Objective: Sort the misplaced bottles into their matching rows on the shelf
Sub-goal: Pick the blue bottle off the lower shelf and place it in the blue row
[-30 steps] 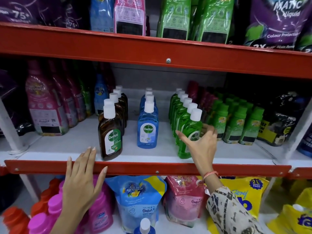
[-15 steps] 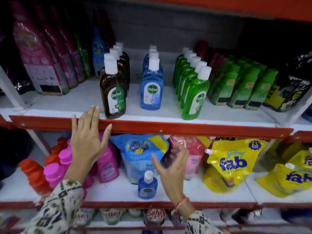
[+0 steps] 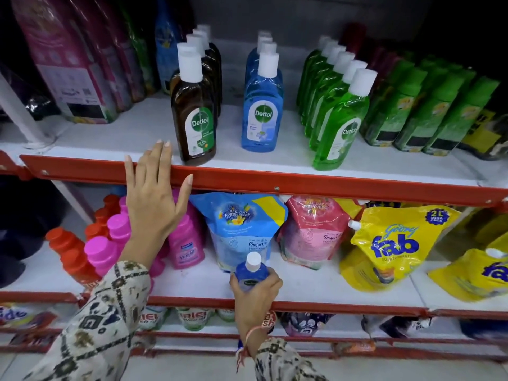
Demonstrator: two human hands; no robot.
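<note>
A red metal shelf rail (image 3: 275,185) is running across, its white board carrying three files of glossy white-capped bottles up above the grip: the brown row (image 3: 193,111), the blue row (image 3: 262,105) and the green row (image 3: 338,116). Below, soft crinkled pouches are slumping — a blue pouch (image 3: 242,229) just behind the grip. The left hand (image 3: 154,199) is lying flat and spread against the rail, holding nothing. The right hand (image 3: 254,295) is wrapping its fingers around the small blue bottle (image 3: 251,273) — standing upright on the lower shelf's front edge, cap poking above the fingers.
</note>
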